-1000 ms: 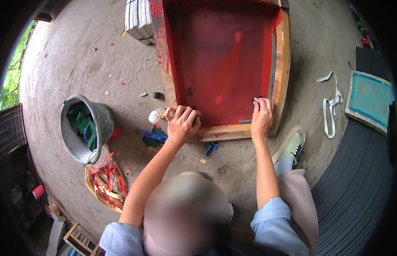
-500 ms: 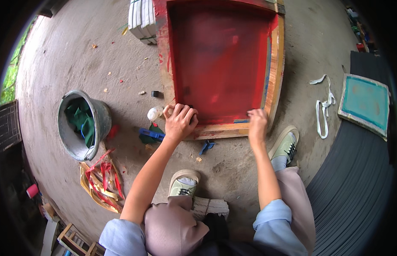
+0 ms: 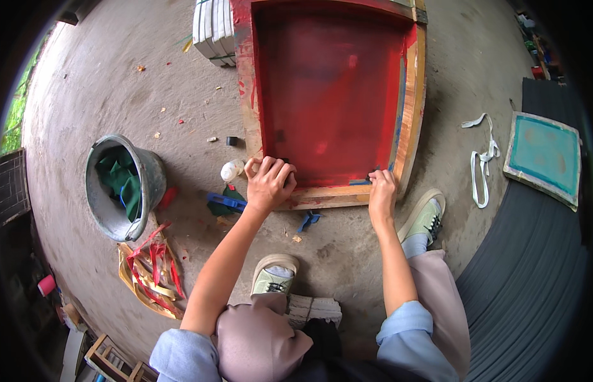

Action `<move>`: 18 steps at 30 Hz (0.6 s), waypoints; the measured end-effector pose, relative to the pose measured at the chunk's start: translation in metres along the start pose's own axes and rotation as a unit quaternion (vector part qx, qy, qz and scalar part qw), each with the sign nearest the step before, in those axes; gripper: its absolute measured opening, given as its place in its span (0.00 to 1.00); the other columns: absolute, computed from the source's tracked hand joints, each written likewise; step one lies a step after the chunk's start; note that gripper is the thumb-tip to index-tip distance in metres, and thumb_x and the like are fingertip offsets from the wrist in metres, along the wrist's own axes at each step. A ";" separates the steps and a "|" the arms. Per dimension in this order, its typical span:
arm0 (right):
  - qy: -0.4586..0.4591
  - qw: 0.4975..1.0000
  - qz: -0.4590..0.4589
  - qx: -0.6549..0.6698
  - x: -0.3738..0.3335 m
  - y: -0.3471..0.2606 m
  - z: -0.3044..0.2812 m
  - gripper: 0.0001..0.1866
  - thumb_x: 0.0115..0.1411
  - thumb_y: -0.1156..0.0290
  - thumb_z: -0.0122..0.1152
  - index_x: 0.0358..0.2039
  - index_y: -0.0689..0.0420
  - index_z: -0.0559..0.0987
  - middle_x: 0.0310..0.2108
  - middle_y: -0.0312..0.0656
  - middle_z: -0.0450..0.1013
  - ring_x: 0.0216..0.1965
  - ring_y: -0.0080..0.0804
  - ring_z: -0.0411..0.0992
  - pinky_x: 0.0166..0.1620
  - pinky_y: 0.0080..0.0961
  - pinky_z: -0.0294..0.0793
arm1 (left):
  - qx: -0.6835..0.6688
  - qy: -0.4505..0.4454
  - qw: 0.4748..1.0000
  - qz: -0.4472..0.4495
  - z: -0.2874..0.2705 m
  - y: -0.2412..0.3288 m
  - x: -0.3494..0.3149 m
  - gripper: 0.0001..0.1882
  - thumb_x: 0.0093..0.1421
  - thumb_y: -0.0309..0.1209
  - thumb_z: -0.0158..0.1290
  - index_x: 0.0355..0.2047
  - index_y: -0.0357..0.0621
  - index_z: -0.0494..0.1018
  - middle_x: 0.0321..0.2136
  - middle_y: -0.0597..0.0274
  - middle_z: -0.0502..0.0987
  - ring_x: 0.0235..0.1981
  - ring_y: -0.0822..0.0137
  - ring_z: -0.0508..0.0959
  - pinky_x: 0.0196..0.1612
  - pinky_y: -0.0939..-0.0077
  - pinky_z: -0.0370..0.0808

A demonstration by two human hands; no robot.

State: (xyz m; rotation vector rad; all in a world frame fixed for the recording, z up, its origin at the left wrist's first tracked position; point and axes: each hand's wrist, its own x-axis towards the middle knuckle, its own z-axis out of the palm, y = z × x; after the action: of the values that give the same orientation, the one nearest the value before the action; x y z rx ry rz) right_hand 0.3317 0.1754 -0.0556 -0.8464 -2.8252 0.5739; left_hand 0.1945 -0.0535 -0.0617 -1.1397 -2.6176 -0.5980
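A large wooden-framed printing screen (image 3: 331,95), its mesh stained red, lies in front of me. My left hand (image 3: 270,183) is closed over its near left corner, thumb by the outer side and fingers curled over the inner edge. A small dark bit shows at those fingers; what it is I cannot tell. At the near right corner, my right hand (image 3: 382,192) has its fingers pinched together at the frame's inner edge. Beside its fingertips runs a short blue strip (image 3: 359,183) along the near rail. Anything between those fingertips is too small to make out.
A bucket (image 3: 153,184) with green cloth stands left, near red and yellow strips (image 3: 153,270). A white bottle (image 3: 231,169) and a blue tool (image 3: 226,201) lie by my left hand. Right are a white strap (image 3: 480,165) and a teal screen (image 3: 543,156) on dark corrugated sheeting (image 3: 513,267).
My right hand has shifted slightly toward me and to the left, its fingertips now lower against the near right corner. The left hand keeps its place on the frame.
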 end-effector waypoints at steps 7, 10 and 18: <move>-0.046 0.996 -0.068 0.031 -0.024 -0.064 0.039 0.08 0.53 0.88 0.53 0.29 0.64 0.80 0.31 0.49 0.74 0.37 0.40 0.73 0.41 0.34 0.77 | 0.010 0.003 1.000 0.000 -0.001 0.000 -0.001 0.06 0.48 0.34 0.57 0.26 0.58 0.71 0.25 0.75 0.71 0.36 0.72 0.73 0.50 0.62 0.58; -0.071 0.988 -0.115 0.070 -0.024 -0.106 0.047 0.06 0.49 0.84 0.52 0.28 0.65 0.77 0.32 0.49 0.72 0.39 0.43 0.71 0.43 0.36 0.74 | 0.007 0.001 1.000 -0.001 0.000 0.002 0.002 0.05 0.49 0.34 0.57 0.26 0.57 0.71 0.25 0.75 0.72 0.36 0.72 0.73 0.50 0.61 0.58; -0.143 0.986 -0.072 0.053 -0.013 -0.080 0.033 0.05 0.53 0.80 0.53 0.31 0.64 0.76 0.33 0.47 0.71 0.41 0.39 0.70 0.45 0.31 0.76 | 0.000 -0.001 1.000 0.003 0.000 0.000 0.000 0.05 0.48 0.33 0.57 0.25 0.58 0.72 0.24 0.74 0.72 0.34 0.71 0.73 0.50 0.60 0.58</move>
State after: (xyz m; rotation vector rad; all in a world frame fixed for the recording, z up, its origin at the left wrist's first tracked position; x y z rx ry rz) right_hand 0.2952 0.0963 -0.0542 -0.5751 -3.0418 0.8774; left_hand 0.1949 -0.0535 -0.0616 -1.1489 -2.6139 -0.5971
